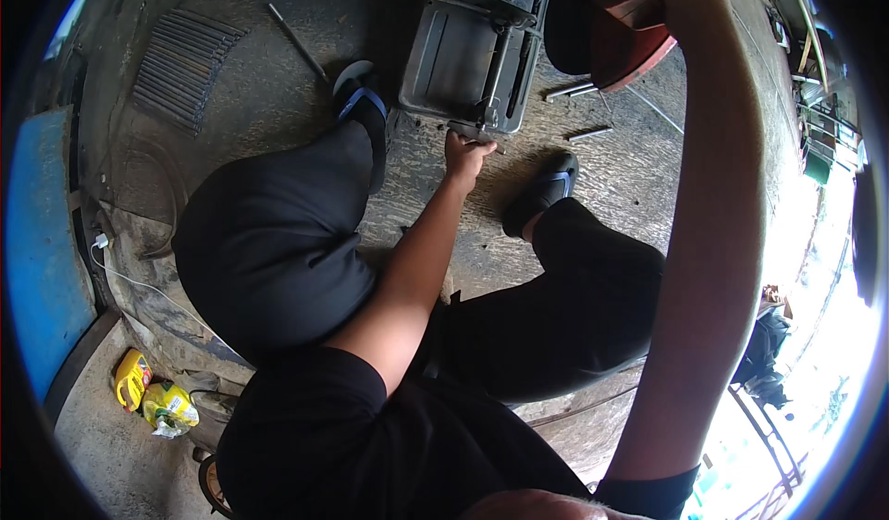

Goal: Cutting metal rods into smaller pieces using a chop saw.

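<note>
My left hand (465, 154) reaches forward between my knees to the near edge of a grey metal casing (454, 57) lying on the concrete floor. Its fingers are closed around a small metal piece (486, 138) at the casing's lower rim. My right forearm (713, 196) rises along the right side and leaves the picture at the top, so that hand is not visible. A red-brown rounded part (625, 38) sits next to the casing, just below where the right arm exits.
My feet in dark sandals (361, 103) (546, 191) flank the casing. Loose metal rods (588, 134) lie near it, a long rod (296, 38) and a bundle of bars (185, 66) at upper left. A yellow bottle (132, 378), a bag (169, 407) and a blue panel (37, 242) are on the left.
</note>
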The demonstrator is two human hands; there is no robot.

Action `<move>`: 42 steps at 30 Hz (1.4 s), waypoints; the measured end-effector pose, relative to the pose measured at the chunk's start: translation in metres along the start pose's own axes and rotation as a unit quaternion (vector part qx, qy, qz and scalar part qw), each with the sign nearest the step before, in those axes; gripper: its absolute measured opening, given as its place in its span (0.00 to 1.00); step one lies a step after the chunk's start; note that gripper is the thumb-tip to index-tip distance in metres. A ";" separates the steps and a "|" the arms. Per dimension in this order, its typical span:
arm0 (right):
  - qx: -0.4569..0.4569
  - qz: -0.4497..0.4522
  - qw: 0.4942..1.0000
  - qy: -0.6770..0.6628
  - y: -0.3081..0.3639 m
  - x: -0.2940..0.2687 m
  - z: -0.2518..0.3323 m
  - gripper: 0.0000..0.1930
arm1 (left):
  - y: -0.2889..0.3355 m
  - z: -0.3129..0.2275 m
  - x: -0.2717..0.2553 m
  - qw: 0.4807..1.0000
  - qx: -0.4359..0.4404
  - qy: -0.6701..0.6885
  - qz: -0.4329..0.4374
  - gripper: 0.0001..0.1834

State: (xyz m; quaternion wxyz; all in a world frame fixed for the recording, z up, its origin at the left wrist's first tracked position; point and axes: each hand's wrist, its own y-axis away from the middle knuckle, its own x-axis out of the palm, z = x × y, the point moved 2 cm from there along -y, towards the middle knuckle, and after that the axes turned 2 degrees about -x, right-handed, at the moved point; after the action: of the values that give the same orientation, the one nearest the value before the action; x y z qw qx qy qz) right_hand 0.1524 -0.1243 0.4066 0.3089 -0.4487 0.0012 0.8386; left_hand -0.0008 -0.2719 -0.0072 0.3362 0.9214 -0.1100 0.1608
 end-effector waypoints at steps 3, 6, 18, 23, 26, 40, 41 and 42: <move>0.002 -0.013 0.999 -0.029 -0.003 0.000 0.009 0.17 | -0.009 0.017 -0.001 0.984 0.100 -0.096 -0.113 0.29; 0.033 -0.011 0.999 -0.035 0.002 -0.007 0.011 0.17 | 0.004 0.014 0.014 0.987 0.071 -0.109 -0.097 0.31; 0.382 -0.481 0.731 -0.297 0.265 0.140 -0.137 0.10 | -0.026 -0.029 -0.031 0.959 -0.167 0.148 -0.173 0.06; 0.680 -0.333 0.585 -0.291 0.333 0.243 -0.227 0.13 | -0.041 -0.020 -0.036 0.947 -0.211 0.213 -0.118 0.14; 0.719 -0.282 0.596 -0.220 0.313 0.257 -0.244 0.14 | -0.038 -0.021 -0.026 0.949 -0.211 0.199 -0.128 0.12; 0.829 -0.227 0.472 -0.198 0.268 0.255 -0.214 0.14 | -0.026 -0.045 -0.025 0.983 -0.132 0.021 -0.126 0.06; 0.829 -0.217 0.488 -0.166 0.275 0.263 -0.224 0.12 | -0.028 -0.043 -0.020 0.974 -0.158 0.067 -0.147 0.09; 0.829 -0.216 0.488 -0.168 0.274 0.261 -0.227 0.12 | -0.030 -0.043 -0.016 0.974 -0.157 0.067 -0.147 0.09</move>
State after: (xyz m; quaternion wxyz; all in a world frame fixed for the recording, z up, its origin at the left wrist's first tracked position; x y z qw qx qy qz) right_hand 0.0752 -0.2741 -0.0014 0.7043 0.1774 0.5468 0.4165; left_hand -0.0161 -0.2192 0.0004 0.5031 0.8504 0.0256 0.1516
